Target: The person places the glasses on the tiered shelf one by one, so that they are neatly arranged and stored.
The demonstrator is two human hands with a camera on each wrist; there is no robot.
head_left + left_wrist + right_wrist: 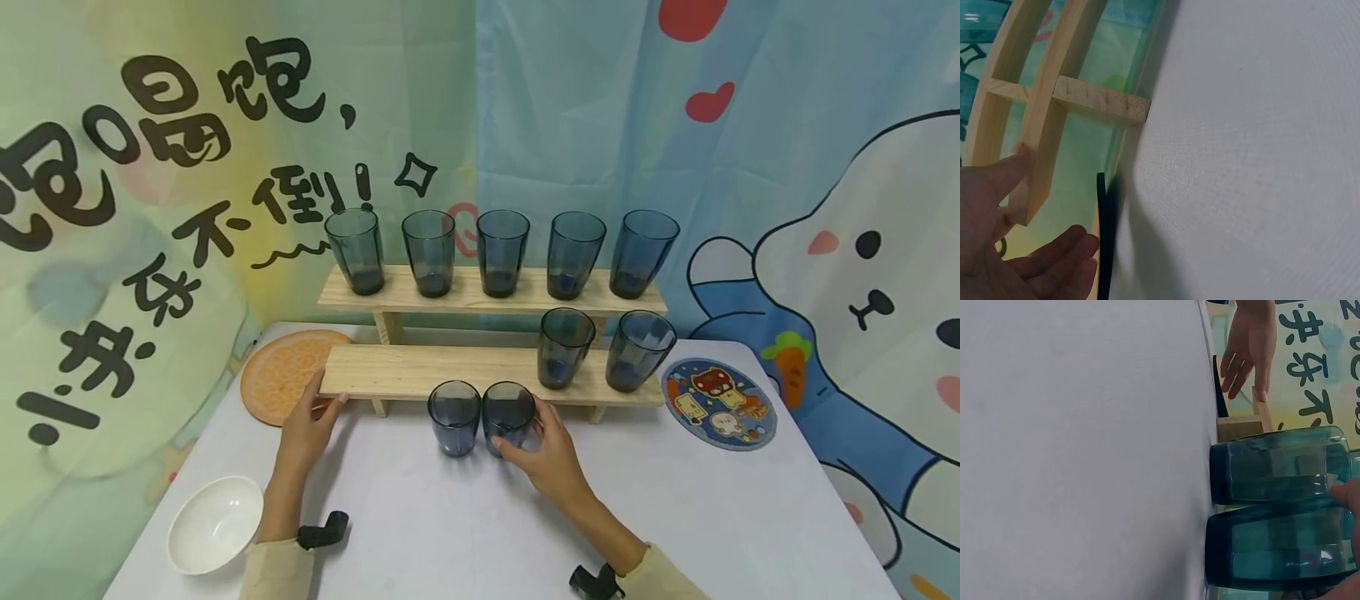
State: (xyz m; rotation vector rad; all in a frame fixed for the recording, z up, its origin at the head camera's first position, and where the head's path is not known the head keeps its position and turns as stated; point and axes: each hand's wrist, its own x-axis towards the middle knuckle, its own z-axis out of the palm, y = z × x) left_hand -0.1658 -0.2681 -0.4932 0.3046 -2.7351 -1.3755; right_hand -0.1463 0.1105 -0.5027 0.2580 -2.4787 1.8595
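In the head view my right hand (551, 467) grips a blue-tinted glass (508, 421) on the white table, thumb at the front and fingers round its right side. A matching glass (454, 425) stands upright close beside it on the left. My left hand (306, 425) pinches the left end of the lower wooden shelf (427, 371); in the left wrist view the thumb (1007, 172) presses on its edge. At that shelf's right end stand two more glasses, one (564, 354) left of the other (637, 358).
Several like glasses (502, 258) line the upper shelf (465, 300). An orange-slice mat (281, 375) lies by the left end, a white bowl (213, 529) in front of it. A round cartoon mat (720, 404) lies right of the shelves. A printed curtain hangs behind.
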